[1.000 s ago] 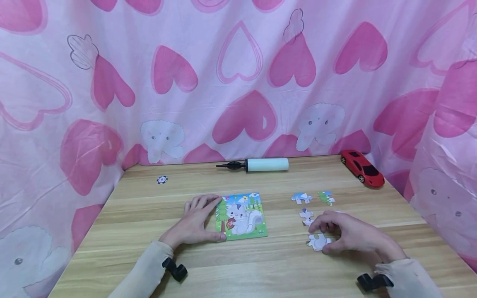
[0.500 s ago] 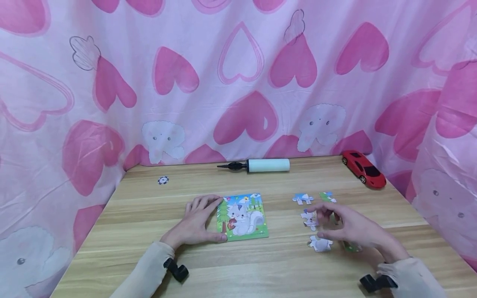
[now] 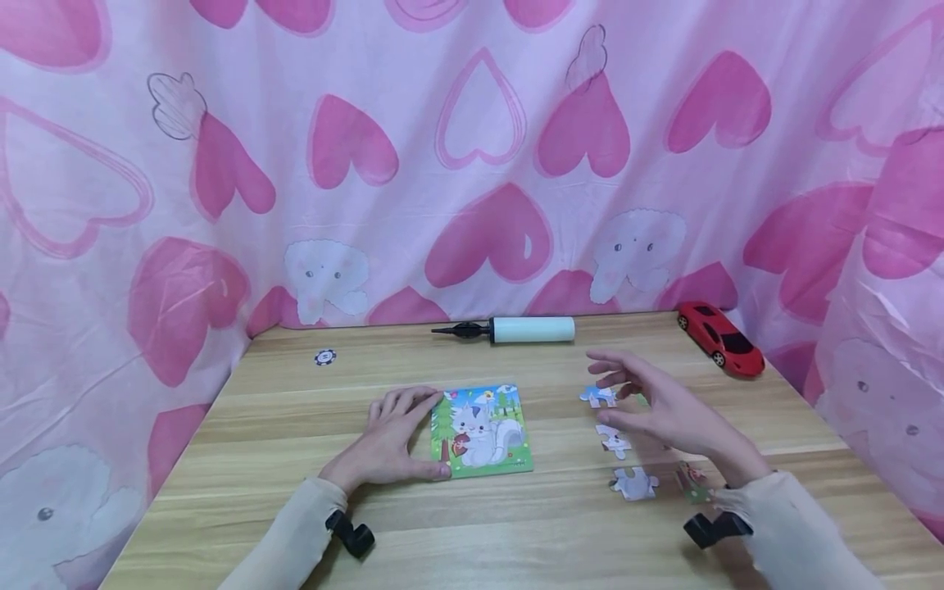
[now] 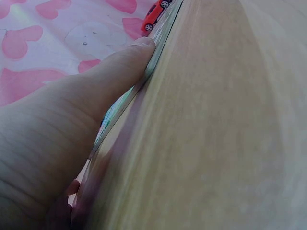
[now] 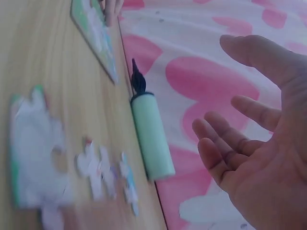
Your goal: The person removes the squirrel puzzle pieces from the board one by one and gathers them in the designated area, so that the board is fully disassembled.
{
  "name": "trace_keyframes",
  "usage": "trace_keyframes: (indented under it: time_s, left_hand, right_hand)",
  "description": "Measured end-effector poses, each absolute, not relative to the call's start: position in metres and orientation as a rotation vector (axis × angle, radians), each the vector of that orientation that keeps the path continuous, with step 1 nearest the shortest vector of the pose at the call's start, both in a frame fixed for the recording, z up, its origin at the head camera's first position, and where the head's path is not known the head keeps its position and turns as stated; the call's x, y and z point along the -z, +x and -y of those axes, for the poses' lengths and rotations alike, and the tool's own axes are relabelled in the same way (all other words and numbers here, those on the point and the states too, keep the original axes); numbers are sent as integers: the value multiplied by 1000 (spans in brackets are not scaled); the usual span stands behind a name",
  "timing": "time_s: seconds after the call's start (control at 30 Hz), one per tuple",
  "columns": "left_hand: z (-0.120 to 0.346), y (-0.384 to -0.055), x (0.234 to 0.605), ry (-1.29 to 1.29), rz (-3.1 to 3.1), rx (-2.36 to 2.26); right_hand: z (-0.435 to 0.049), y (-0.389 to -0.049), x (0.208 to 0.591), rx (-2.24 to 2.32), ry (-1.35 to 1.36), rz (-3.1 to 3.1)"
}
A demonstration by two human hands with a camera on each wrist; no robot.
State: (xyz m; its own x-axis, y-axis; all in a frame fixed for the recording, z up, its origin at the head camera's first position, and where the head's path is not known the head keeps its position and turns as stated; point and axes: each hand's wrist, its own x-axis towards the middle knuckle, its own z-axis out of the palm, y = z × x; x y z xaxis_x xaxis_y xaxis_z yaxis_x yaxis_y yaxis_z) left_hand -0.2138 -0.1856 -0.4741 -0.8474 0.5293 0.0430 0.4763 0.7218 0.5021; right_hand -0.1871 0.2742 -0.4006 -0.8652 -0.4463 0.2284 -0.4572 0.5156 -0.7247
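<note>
My left hand (image 3: 391, 438) rests at the left side of a square squirrel picture board (image 3: 487, 430), its thumb at the near left corner and forefinger at the far left corner. In the left wrist view the thumb (image 4: 120, 64) lies straight against the board's edge. My right hand (image 3: 664, 406) is raised over loose jigsaw pieces with its fingers loosely bent and nothing between them. Below it lie a blue sky piece (image 3: 596, 397), a white and purple piece (image 3: 614, 444) and a pale grey piece (image 3: 636, 484). A green and red piece (image 3: 690, 480) lies beside the right wrist.
A pale green hand pump (image 3: 531, 329) with a black nozzle lies along the table's back edge. Back right stands a red toy car (image 3: 723, 340); back left lies a small round chip (image 3: 325, 357). A pink heart-patterned curtain (image 3: 354, 213) surrounds the wooden table (image 3: 472, 541).
My right hand has lifted away from the pale grey piece and moved up toward the back, with its fingers spreading. The green and red piece now shows. My left hand stays at the board.
</note>
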Motion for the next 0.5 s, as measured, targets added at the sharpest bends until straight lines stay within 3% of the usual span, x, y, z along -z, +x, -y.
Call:
trace_keyframes:
  time_s: [0.5]
  left_hand:
    - [186, -214, 474, 817, -2806, -792]
  right_hand:
    - [-214, -223, 383, -1457, 826, 2644]
